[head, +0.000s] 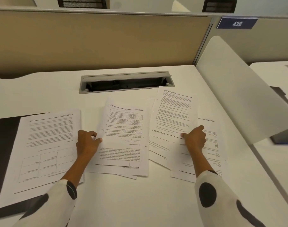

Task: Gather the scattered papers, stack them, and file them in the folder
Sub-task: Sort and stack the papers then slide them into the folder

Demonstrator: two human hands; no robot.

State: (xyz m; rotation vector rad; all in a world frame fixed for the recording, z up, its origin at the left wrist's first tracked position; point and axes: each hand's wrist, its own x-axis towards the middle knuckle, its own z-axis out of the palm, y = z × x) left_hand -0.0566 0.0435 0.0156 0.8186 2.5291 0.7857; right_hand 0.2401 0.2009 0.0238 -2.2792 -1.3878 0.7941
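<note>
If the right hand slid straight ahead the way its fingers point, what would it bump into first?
The right hand already rests on the right-hand papers. Sliding on, it would probably meet the white side divider first, though depth is unclear.

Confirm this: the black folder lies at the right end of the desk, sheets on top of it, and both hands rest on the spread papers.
Wrong on the side. In the head view the black folder lies at the left end of the desk, sheets on top of it; the left hand and right hand do rest on the spread papers.

Blue sign (237,23) on partition: "436". Papers' (123,136) print illegible.
</note>
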